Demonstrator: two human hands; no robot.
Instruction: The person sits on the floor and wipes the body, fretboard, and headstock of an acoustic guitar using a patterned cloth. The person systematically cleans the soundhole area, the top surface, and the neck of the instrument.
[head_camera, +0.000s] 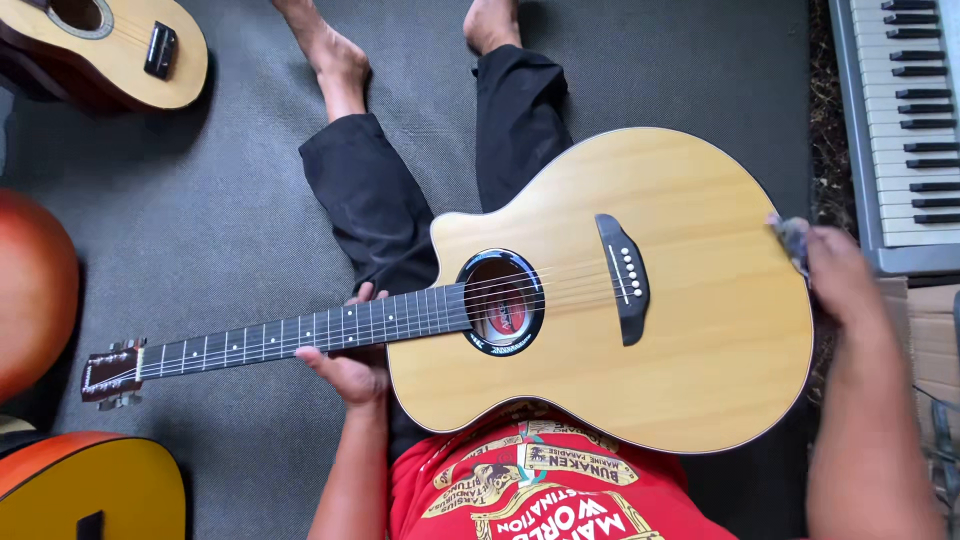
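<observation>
Holding the acoustic guitar (640, 300) face-up across our lap, body toward our right, headstock out past our left. Left hand (345, 372) is clamped around the neck just short of the body, thumb on the near side, fingertips curling over the far edge of the fretboard. Right hand (835, 275) sits at the lower-bout edge, grip closed on a small grey cloth (790, 240) pressed against the rim of the top.

Progress, judging by this view only: cloth is at the outer edge of the body, well away from the neck grip. Between the two grips the top looks clean and evenly glossy, but we can't tell which areas have been wiped. Strings, bridge and fretboard show no cloth contact right now. Sides and back are hidden.

Around the grips: electric keyboard (900, 120) beyond the right hand, small ukulele-type instrument (120, 50) far beyond the left grip, an orange-yellow guitar body (90, 490) on the near left. All on grey floor carpet (230, 220).
</observation>
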